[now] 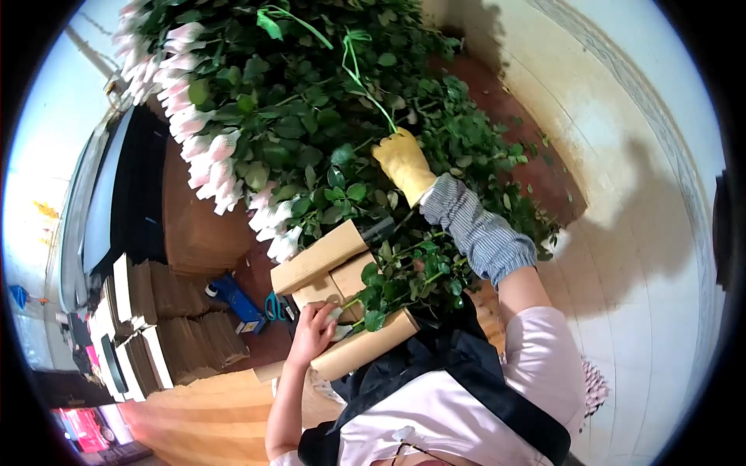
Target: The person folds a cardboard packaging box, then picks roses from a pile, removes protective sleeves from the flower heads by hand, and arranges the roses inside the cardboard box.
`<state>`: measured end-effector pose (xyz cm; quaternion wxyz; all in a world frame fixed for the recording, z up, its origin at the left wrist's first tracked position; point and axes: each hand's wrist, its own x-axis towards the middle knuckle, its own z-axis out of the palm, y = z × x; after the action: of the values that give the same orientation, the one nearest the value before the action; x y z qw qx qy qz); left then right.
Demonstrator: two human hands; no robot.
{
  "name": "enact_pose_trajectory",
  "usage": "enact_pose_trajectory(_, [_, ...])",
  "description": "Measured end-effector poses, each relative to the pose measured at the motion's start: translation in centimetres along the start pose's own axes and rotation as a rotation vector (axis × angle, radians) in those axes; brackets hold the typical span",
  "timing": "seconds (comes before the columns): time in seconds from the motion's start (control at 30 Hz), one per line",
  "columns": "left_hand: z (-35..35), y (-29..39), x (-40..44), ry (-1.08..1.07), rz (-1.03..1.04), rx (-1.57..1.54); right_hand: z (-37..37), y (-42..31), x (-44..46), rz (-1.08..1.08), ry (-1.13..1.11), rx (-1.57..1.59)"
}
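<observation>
My left hand is bare and closed around the pale bud end of a rose, over an open cardboard wrapper. Leafy rose stems lie across this cardboard, their leaves towards my right arm. My right hand, in a yellow glove, forms a fist against the foliage of a large rose pile. A green string runs straight to its knuckles and seems gripped there; the fingertips are hidden. White-sleeved rose heads line the left side of the pile.
Stacks of folded cardboard stand at the left, with a blue box and teal-handled scissors beside them. A white wall curves along the right. More pink flowers show behind my right side.
</observation>
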<state>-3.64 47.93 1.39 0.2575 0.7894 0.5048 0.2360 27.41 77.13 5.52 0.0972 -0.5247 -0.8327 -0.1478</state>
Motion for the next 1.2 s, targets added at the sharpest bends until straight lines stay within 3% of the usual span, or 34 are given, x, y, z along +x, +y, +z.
enact_pose_trajectory(0.03, [0.0,-0.1,0.3,0.005,0.002,-0.003,-1.5,0.0,0.5,-0.036,0.045,-0.030])
enact_pose_trajectory(0.07, [0.0,0.0,0.0,0.002,-0.013,-0.011,-2.9,-0.1,1.2,-0.112,-0.046,-0.106])
enact_pose_trajectory(0.13, [-0.1,0.2,-0.1,0.006,-0.030,-0.021,-6.4,0.4,1.3,-0.229,0.211,0.066])
enact_pose_trajectory(0.2, [-0.1,0.3,-0.2,0.004,-0.078,-0.053,-8.2,1.4,1.6,-0.088,0.563,0.254])
enact_pose_trajectory(0.23, [-0.1,0.1,-0.1,0.024,-0.029,-0.031,-7.7,2.0,1.2,-0.036,0.600,0.405])
enact_pose_trajectory(0.27, [0.1,-0.1,-0.2,0.015,-0.053,-0.070,-6.6,2.5,1.0,-0.005,0.425,0.352])
enact_pose_trajectory(0.33, [-0.2,0.3,-0.1,0.030,-0.029,-0.067,-5.0,2.6,0.0,-0.020,0.456,0.663])
enact_pose_trajectory(0.4, [0.2,-0.1,-0.4,0.043,-0.037,-0.070,-7.7,3.1,-0.1,-0.117,0.539,0.362])
enact_pose_trajectory(0.5, [-0.1,0.0,-0.3,0.018,-0.058,-0.098,-7.7,3.2,-1.5,-0.172,0.349,0.522])
enact_pose_trajectory(0.53, [-0.1,-0.1,-0.4,0.016,-0.060,-0.099,-8.6,2.7,-1.4,-0.090,0.384,0.766])
enact_pose_trajectory(0.6, [0.1,-0.3,-0.2,0.054,-0.004,-0.055,-12.3,2.7,-2.0,-0.154,0.606,0.572])
enact_pose_trajectory(0.7, [0.3,-0.3,-0.5,0.045,-0.050,-0.099,-11.6,2.7,-3.4,-0.252,0.469,0.522])
enact_pose_trajectory(0.8, [0.3,-0.7,-0.1,0.065,-0.028,-0.085,-11.4,2.6,-6.2,-0.319,0.408,0.715])
enact_pose_trajectory(0.87, [0.4,-0.4,-0.4,0.074,-0.071,-0.132,-12.2,2.4,-8.4,-0.408,0.127,0.657])
enact_pose_trajectory(0.9, [0.4,-0.5,-0.4,0.097,-0.070,-0.135,-8.5,2.8,-10.7,-0.339,0.031,0.837])
enact_pose_trajectory(0.93, [0.4,-0.4,-0.5,0.119,-0.067,-0.140,-9.0,0.9,-12.0,-0.296,-0.068,0.600])
enact_pose_trajectory(0.97, [0.1,-0.3,-1.0,-0.239,-0.509,-0.307,-9.6,-1.0,-13.3,-0.280,-0.170,0.352])
enact_pose_trajectory(1.0, [0.4,-0.7,-1.1,0.057,-0.153,-0.027,-6.7,-1.0,-15.0,-0.320,-0.069,0.240])
enact_pose_trajectory(1.03, [0.0,-0.2,-0.9,0.089,-0.134,-0.030,-3.5,-1.5,-16.5,-0.286,-0.042,0.149])
enact_pose_trajectory(1.1, [-1.2,0.7,-0.4,0.067,-0.030,0.102,-3.7,-2.2,-18.2,-0.188,-0.243,-0.016])
enact_pose_trajectory(1.17, [-1.6,1.2,0.1,0.065,-0.038,0.080,-4.1,-3.1,-18.8,-0.137,-0.032,0.052])
enact_pose_trajectory(1.2, [-1.6,1.1,0.0,0.053,-0.093,0.039,-3.9,-3.2,-19.0,-0.103,-0.034,0.110])
